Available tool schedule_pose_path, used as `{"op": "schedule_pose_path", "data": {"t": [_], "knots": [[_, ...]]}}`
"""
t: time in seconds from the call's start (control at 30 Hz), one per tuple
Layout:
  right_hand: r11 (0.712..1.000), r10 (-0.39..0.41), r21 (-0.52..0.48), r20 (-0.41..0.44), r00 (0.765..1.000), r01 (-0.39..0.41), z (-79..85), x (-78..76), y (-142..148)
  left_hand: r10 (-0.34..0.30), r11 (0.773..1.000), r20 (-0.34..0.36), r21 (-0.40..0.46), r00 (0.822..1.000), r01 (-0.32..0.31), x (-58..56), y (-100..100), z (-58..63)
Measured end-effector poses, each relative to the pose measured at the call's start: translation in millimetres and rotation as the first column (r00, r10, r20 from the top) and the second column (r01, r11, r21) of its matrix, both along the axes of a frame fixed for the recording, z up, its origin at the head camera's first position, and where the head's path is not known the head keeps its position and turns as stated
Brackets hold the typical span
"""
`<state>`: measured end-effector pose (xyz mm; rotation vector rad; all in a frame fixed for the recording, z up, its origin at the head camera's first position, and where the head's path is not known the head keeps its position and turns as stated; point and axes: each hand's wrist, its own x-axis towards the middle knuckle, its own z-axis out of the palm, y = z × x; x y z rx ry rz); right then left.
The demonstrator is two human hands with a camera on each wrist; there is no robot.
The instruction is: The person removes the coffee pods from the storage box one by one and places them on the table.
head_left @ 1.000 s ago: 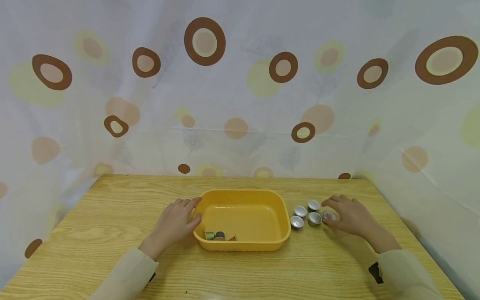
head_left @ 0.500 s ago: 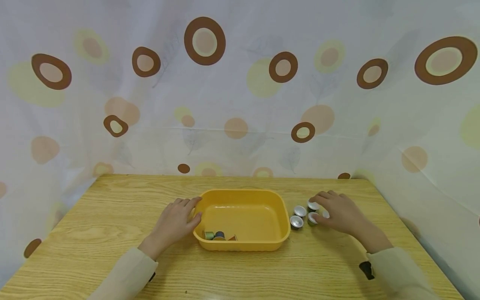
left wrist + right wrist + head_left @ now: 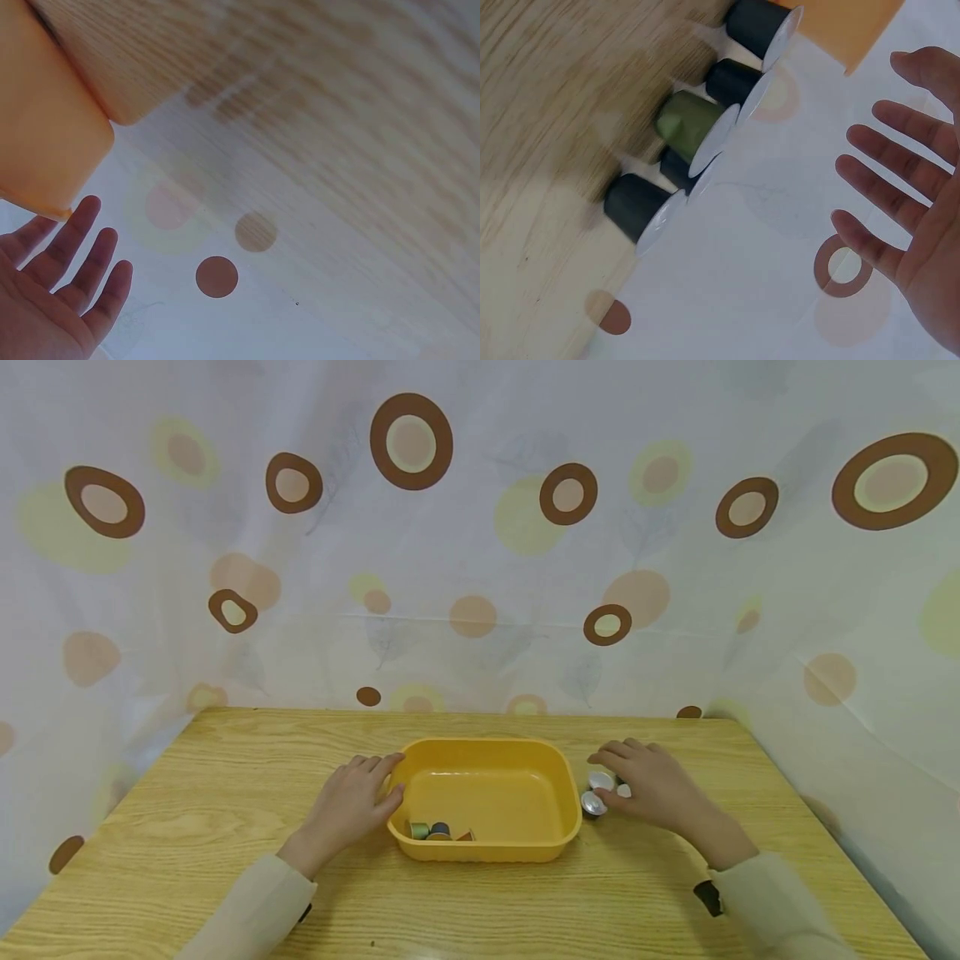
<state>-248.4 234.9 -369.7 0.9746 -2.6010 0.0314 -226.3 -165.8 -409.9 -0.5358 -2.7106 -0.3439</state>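
My left hand (image 3: 348, 802) rests against the left side of the yellow tub (image 3: 487, 853), fingertips right at its rim. In the left wrist view its fingers (image 3: 90, 262) are spread and nearly straight, beside the tub's corner. Over a cluster of coffee capsules to the right of the tub hovers my right hand (image 3: 651, 787), fingers loosely extended. Silver lids face up on the capsules, such as the front one (image 3: 593, 804); the hand hides part of the group. The right wrist view shows several dark capsules (image 3: 637, 206) and a green capsule (image 3: 686, 127), with the hand apart from them.
Inside the tub's near left corner lie a green capsule (image 3: 418, 832), a dark blue one (image 3: 440, 829) and an orange-brown one (image 3: 466, 836). A wood-grain table (image 3: 487, 910) carries everything. Behind and beside it hangs a patterned curtain (image 3: 480, 543).
My right hand has moved left across the cluster, from the rightmost capsule towards those nearest the tub. The left hand and the tub have stayed in place.
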Motion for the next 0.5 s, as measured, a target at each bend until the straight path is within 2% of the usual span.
{"op": "schedule_pose_path", "data": {"t": [0.33,0.5], "knots": [[0.993,0.116,-0.022,-0.088,0.989,-0.119,0.4,-0.6,-22,0.001,1.000,0.001,-0.006,1.000,-0.001,-0.6,-1,-0.6],[0.988,0.146,-0.029,-0.086,0.986,-0.149,-1.5,-2.6,-35,-0.002,1.000,-0.011,-0.011,1.000,0.002,-0.8,-1,-0.3]]}}
